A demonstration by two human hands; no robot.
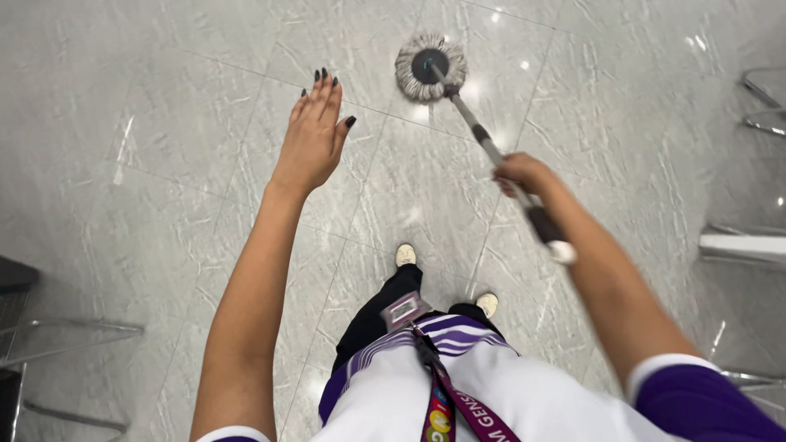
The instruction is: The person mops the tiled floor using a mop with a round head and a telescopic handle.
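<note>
1. The mop handle (499, 164) is gripped by the right hand (520, 173); the fingers are closed round the shaft near its upper part, with the capped end (562, 250) sticking out behind the hand toward the body.
2. The long axis of the handle runs diagonally, from the right hand up and to the left, down to the round mop head (431, 67).
3. The mop head is set flat on the grey marble floor (164, 164), well ahead of the shoes (405, 254), just beyond a tile joint.
4. The left hand (315, 135) is held out open, fingers straight and together, palm down; nothing is held or touched by it.
5. The left hand is left of the handle and apart from it; the mop head lies ahead and to its right. The right hand is the one on the handle.
6. Metal chair legs (65, 336) are seen at the floor's left edge, more metal frames (761, 98) at the right edge.
</note>
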